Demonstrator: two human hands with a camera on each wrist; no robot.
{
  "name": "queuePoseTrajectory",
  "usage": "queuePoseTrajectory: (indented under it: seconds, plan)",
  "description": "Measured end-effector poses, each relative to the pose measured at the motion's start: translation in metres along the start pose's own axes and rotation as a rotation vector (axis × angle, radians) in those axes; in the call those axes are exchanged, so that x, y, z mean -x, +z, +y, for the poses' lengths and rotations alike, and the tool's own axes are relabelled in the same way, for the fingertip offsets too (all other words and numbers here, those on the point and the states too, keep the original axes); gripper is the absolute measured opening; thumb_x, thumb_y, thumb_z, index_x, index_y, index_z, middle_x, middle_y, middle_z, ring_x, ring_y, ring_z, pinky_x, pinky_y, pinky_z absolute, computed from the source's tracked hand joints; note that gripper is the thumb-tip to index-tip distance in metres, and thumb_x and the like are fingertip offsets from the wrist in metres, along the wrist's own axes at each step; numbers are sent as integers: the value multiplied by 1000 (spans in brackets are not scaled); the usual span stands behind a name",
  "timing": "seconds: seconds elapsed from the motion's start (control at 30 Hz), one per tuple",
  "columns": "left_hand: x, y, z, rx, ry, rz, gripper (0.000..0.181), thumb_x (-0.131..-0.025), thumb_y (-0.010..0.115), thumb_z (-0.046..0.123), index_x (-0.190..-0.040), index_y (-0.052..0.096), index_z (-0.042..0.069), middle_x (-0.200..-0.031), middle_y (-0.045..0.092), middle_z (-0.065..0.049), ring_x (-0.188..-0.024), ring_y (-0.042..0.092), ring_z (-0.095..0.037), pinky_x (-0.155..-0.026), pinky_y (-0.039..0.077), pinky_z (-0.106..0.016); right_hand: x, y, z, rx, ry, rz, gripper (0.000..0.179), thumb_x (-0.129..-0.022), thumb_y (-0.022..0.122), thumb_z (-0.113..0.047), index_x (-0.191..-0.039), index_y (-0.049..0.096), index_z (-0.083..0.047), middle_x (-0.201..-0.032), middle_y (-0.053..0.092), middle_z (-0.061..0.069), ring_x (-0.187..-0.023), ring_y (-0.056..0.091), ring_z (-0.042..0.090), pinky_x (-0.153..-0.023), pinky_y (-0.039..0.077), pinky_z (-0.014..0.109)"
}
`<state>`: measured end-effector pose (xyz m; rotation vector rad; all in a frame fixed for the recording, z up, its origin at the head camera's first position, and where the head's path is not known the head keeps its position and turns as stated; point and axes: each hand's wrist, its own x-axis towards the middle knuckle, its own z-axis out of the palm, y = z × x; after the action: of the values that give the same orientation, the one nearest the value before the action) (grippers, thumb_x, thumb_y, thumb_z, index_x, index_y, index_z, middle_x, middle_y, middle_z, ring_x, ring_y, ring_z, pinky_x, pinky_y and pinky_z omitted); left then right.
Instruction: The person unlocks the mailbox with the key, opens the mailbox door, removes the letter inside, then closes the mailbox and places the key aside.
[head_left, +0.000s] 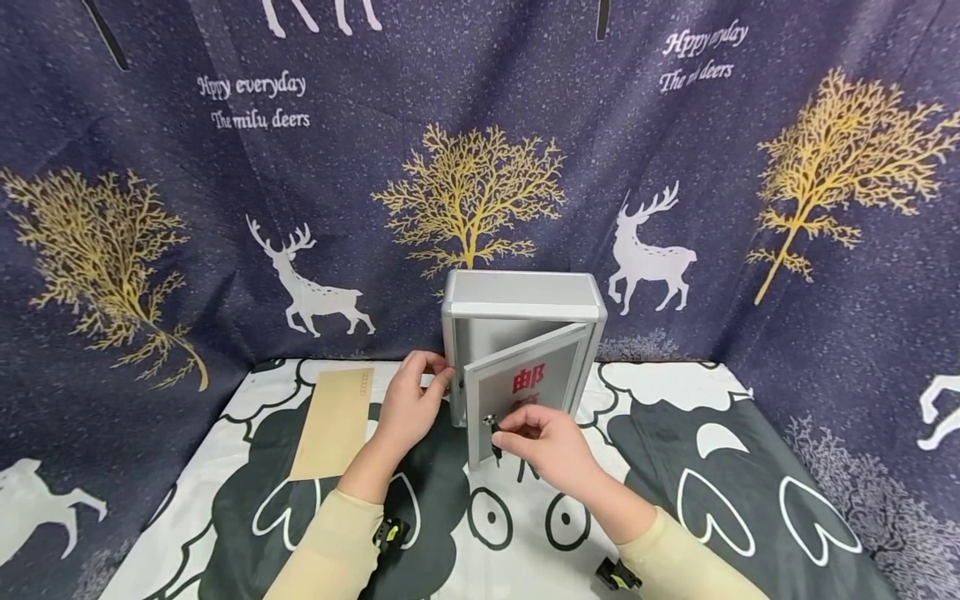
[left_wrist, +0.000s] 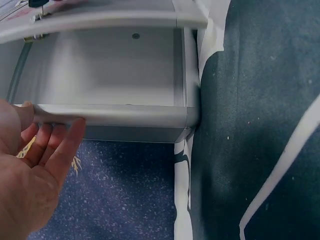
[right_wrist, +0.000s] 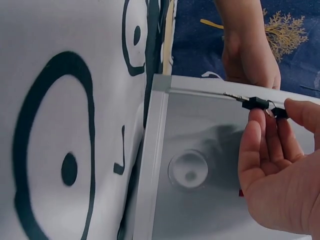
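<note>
A silver metal mailbox [head_left: 525,293] stands upright in the middle, its door [head_left: 557,358] with red characters swung partly outward. My left hand [head_left: 411,398] grips the left front edge of the box, thumb on one side and fingers on the other, as the left wrist view shows. My right hand [head_left: 553,443] is at the front of the door, pinching a black-headed key [right_wrist: 280,112] at the lock. A second black-headed key [right_wrist: 256,103] hangs beside it on a ring. Through the gap, the grey inside of the box [left_wrist: 115,65] shows; its lower part is hidden in the head view.
A tan envelope [head_left: 333,425] lies flat to the left of the mailbox. The table is covered by a black-and-white cartoon cloth [head_left: 517,558]. Directly behind hangs a dark blue curtain [head_left: 375,208] with deer and trees.
</note>
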<state>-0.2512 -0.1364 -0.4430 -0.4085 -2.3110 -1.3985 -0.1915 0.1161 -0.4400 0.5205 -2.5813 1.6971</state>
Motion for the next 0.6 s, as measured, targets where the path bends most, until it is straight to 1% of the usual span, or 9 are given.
queuePoseTrajectory:
  seconds: [0.2,0.37,0.6]
  plan:
    - [0,0,1,11,-3,2,5,-112,70,13,-114,68,10,-114,65,-6,-113,70,-25,-79,65,-36,-7,10,-5,9,-3,61,10,-97,88,-24,-101,84,-16,-94,78,-5,-81,69,14,-68,55,28]
    - [0,-1,2,19,-13,-7,5,-112,69,14,-115,68,10,-115,65,-6,-111,71,-25,-79,65,-36,-14,16,-10,16,-8,108,8,-97,89,-23,-99,85,-16,-90,78,-6,-77,68,13,-65,53,28]
    - [-1,0,1,29,-9,-11,5,-112,69,12,-115,68,9,-116,64,-7,-111,71,-26,-79,66,-35,-22,21,-12,-3,4,136,7,-96,88,-20,-98,85,-14,-88,79,-6,-78,70,14,-66,55,30]
